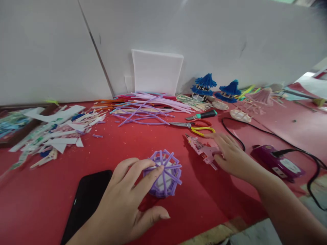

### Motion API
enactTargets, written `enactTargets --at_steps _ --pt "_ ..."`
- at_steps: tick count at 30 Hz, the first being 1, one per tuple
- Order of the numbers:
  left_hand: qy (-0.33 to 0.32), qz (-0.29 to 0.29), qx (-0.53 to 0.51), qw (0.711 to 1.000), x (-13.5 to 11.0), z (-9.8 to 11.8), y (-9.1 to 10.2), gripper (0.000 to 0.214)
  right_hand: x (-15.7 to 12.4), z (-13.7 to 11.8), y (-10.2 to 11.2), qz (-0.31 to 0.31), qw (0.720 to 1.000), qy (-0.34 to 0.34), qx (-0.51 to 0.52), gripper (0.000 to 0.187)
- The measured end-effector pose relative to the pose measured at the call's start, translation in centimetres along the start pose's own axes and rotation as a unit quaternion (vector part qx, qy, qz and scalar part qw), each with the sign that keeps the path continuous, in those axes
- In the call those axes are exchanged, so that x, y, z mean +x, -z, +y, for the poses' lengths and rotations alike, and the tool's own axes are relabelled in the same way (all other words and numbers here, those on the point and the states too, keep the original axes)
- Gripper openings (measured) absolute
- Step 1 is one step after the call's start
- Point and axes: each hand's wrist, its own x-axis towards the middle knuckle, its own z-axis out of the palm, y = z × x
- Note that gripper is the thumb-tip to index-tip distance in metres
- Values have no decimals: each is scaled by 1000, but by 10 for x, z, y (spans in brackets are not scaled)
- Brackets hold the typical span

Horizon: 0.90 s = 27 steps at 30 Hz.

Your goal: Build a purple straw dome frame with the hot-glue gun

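In front of me stands a small round frame of purple pipe cleaners (176,178) with spokes crossing over a white centre. My left hand (130,197) rests its fingertips on the top, the index finger at the hub where the spokes meet. Its thumb sticks out, apart from the frame. To the right, my right hand (231,158) has its thumb and fingers around the handle end of a pink glue gun (201,148), whose nozzle points to the back left. The fingertips come close to the scissors (201,130) with one red and one yellow handle.
A black phone (85,200) lies left of my hand. Pipe cleaners (153,107) and a cutter knife (204,115) lie behind. Blue-roofed models (204,85) stand by the wall. Paper scraps (61,127) cover the left. A purple power socket (278,163) with black cord sits right.
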Motion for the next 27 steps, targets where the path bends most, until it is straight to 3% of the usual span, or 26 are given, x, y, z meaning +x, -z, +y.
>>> enactTargets --at_steps 3,6,12,15,19,27 --pt "-13 -8 4 1000 0 0 1 68 -10 19 -7 -42 999 18 -12 57" --pt "-16 -8 5 1000 1 -1 1 69 -13 22 -11 -47 999 24 14 53" --pt "-7 3 2 1000 2 1 0 68 -16 3 -7 42 989 -53 129 23" --pt "-8 3 2 1000 2 2 -1 67 -18 -7 -4 51 973 -16 223 9" --pt "4 9 -3 1000 2 3 -2 65 -16 -15 -3 18 952 62 300 10" --pt "11 11 -10 1000 3 3 -3 63 -18 -19 -8 -18 942 36 333 15"
